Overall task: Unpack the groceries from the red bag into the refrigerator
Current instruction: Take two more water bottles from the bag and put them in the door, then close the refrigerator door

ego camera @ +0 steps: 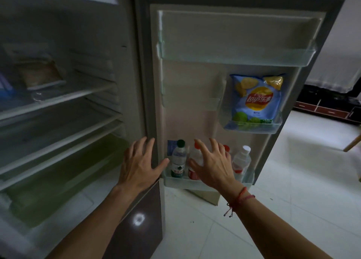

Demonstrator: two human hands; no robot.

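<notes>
Head view: open refrigerator, both hands at the bottom door bin

Refrigerator point(129, 67) open; white ribbed shelves, greenish translucent drawer point(64, 180) low. Left hand point(139, 164) fingers splayed, gripping nothing, over the door edge. Right hand point(212, 166) fingers spread, empty, in front of clear plastic bottles point(178, 159) upright in the lowest door bin point(248, 177). Glossy blue chip bag point(256, 100) stands in the middle bin. Pale shiny tiled floor point(293, 180). Red bag out of view.

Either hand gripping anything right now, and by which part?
Nothing is held. The left hand is spread open by the refrigerator door's edge; the right hand is open, fingers splayed in front of the red-capped clear plastic bottle, not closed around it.
</notes>
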